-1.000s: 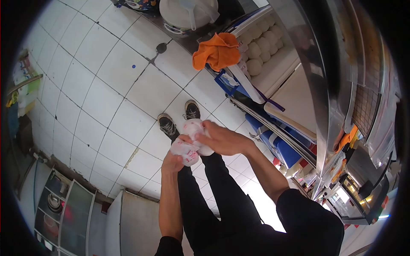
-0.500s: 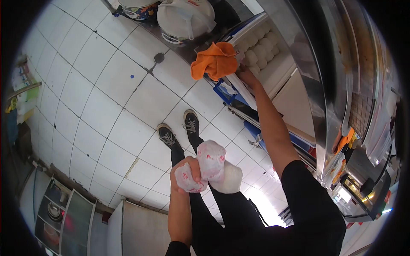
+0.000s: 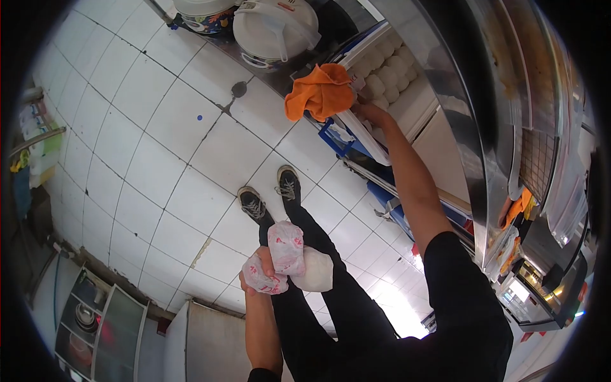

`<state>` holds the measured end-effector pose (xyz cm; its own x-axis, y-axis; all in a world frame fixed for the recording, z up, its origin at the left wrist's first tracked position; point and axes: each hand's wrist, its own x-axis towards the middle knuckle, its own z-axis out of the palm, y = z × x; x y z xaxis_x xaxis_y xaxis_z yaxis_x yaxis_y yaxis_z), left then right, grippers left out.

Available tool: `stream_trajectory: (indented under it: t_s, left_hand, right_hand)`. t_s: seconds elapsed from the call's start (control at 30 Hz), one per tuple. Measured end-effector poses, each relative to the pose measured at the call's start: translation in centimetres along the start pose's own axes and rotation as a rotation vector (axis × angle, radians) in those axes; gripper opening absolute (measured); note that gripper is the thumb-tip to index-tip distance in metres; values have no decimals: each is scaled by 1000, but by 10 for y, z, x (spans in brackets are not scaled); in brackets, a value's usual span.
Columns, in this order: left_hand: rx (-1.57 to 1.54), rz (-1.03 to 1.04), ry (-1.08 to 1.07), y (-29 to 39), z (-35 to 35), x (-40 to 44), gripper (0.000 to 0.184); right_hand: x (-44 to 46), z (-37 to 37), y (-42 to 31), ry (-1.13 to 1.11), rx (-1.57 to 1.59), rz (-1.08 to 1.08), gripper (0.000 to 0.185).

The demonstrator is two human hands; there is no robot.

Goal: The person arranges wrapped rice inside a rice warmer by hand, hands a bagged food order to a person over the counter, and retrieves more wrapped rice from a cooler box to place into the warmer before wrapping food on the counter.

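Observation:
My left hand (image 3: 259, 270) is wrapped around a bundle held low in front of my legs. In it are two round items in thin white bags with red print, one bagged bundle (image 3: 286, 247) above the fingers and another in the palm. A plain white rounded bundle (image 3: 312, 270) sits against them; its contents are hidden. My right hand (image 3: 369, 114) reaches to the front edge of an open white drawer (image 3: 412, 111), fingers curled and partly hidden there. Beside it an orange cloth (image 3: 321, 92) hangs over the edge. White round buns (image 3: 389, 73) lie in rows inside the drawer.
Lidded pots (image 3: 273, 32) stand on a dark surface at the top. A metal counter (image 3: 468, 83) runs along the right. A glass-fronted cabinet (image 3: 121, 331) is at lower left. My shoes (image 3: 253, 202) rest on the white tiled floor (image 3: 153, 121).
My left hand and its bundles have shifted left and slightly down. My right hand stays at the drawer's front edge, its forearm slightly changed in angle.

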<state>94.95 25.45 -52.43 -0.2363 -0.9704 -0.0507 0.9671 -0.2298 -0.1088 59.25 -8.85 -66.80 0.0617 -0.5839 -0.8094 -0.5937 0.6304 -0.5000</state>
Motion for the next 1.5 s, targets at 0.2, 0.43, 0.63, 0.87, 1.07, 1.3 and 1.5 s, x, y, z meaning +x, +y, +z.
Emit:
stream_trajectory:
  t_s: [0.2, 0.43, 0.63, 0.87, 1.07, 1.3, 1.5]
  left_hand:
    - [19, -1, 0, -1, -2, -3, 56]
    - [69, 23, 50, 4, -6, -14, 58]
    - [133, 60, 108, 10, -5, -21, 60]
    - [154, 49, 137, 9, -9, -23, 61]
    - [119, 23, 138, 5, -11, -20, 58]
    - [117, -40, 120, 13, -10, -14, 59]
    - [170, -60, 110, 21, -2, -9, 58]
  right_hand:
    - [-21, 2, 5, 157, -39, -16, 59]
    - [4, -14, 74, 528, 885, -68, 57]
    - [12, -11, 57, 517, 1017, -216, 58]
    - [-11, 20, -59, 455, 866, -86, 67]
    - [35, 17, -42, 288, 772, -223, 71]
    - [35, 18, -42, 358, 731, -338, 64]
    - [78, 0, 8, 510, 819, -481, 47]
